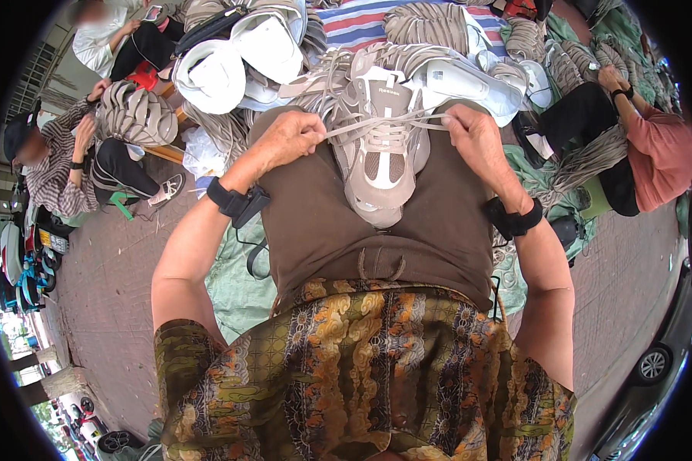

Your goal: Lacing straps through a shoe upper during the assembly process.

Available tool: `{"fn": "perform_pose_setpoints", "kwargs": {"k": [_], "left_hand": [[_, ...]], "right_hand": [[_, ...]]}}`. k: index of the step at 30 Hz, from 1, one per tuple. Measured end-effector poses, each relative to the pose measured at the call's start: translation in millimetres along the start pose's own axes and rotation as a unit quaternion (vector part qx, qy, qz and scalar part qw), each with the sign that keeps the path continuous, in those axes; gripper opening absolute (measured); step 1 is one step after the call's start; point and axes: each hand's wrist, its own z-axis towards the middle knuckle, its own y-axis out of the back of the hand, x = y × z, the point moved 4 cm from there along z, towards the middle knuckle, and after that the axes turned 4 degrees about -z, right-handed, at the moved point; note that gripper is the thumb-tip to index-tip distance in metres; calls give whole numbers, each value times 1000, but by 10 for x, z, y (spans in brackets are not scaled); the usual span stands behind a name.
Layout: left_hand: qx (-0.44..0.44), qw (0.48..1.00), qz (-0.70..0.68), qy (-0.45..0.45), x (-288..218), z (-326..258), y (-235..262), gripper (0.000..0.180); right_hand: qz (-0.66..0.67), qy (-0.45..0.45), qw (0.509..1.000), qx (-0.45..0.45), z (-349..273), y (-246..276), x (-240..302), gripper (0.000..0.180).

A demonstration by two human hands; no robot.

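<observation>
A beige and grey sneaker rests on my lap between my thighs, its toe toward me. Pale shoelaces cross over its tongue and run out to both sides, drawn taut. My left hand is closed on one lace end, left of the shoe. On the other side my right hand pinches the opposite end between thumb and fingers. The laces meet above the tongue; whether they form a loop or knot there I cannot tell.
Beyond the sneaker lie bundles of beige shoe parts and white shoe pieces on a striped sheet. Co-workers sit at left and right. Green sacking spreads below my legs. A dark car stands at lower right.
</observation>
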Motion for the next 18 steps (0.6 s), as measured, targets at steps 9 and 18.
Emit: {"fn": "perform_pose_setpoints", "kwargs": {"k": [9,18], "left_hand": [[-123,952,237,-149,-114,-199,457,8],[-225,890,383,-106,547,-710,1216,6]], "right_hand": [[539,-178,808,158,-14,-73,18,32],[386,-238,877,157,-20,-464,134,32]]}}
